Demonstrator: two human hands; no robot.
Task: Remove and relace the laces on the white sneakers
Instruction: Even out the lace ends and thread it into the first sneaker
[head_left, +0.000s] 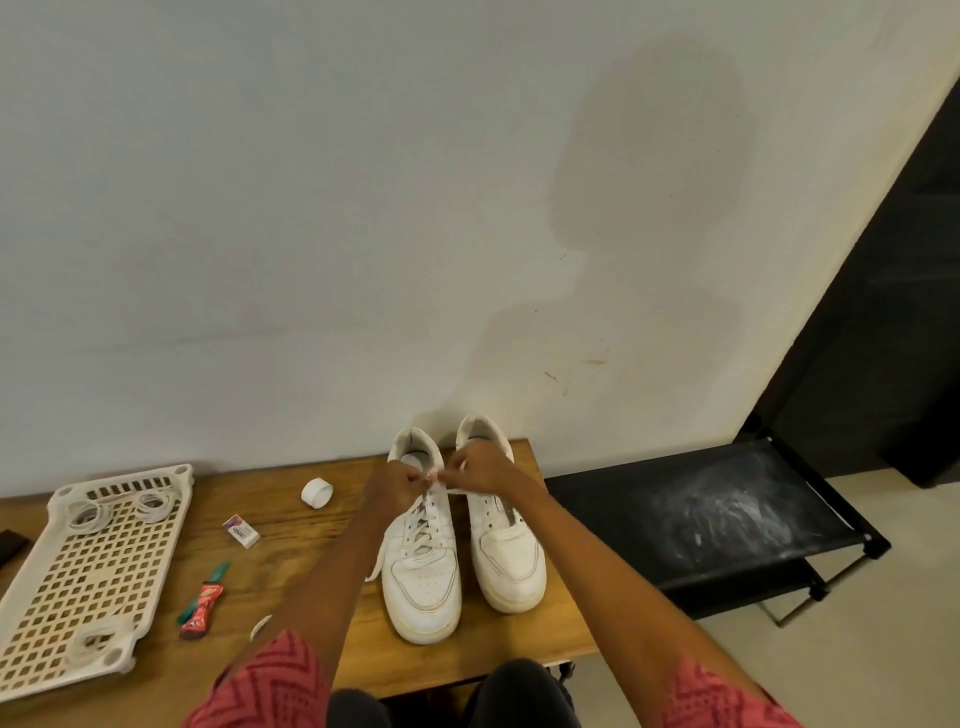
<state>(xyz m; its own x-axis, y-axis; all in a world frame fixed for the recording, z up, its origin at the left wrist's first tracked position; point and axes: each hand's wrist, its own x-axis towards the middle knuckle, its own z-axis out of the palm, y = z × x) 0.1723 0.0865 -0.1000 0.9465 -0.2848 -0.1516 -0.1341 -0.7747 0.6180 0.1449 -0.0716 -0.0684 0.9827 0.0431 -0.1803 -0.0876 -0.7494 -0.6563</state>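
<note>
**Both hands pinch the lace at the laced sneaker's top**

On the brown wooden bench (291, 561), two white leather sneakers stand side by side. The laced one (422, 561) is at 9 o'clock of the unlaced one (506, 540). The left hand (392, 486) and right hand (480, 470) meet over the laced sneaker's top eyelets, fingers curled and pinching its white lace (432, 480).

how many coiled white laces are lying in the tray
3: two coiled white laces at the perforated white plastic tray's far end, one at its near end.
</note>
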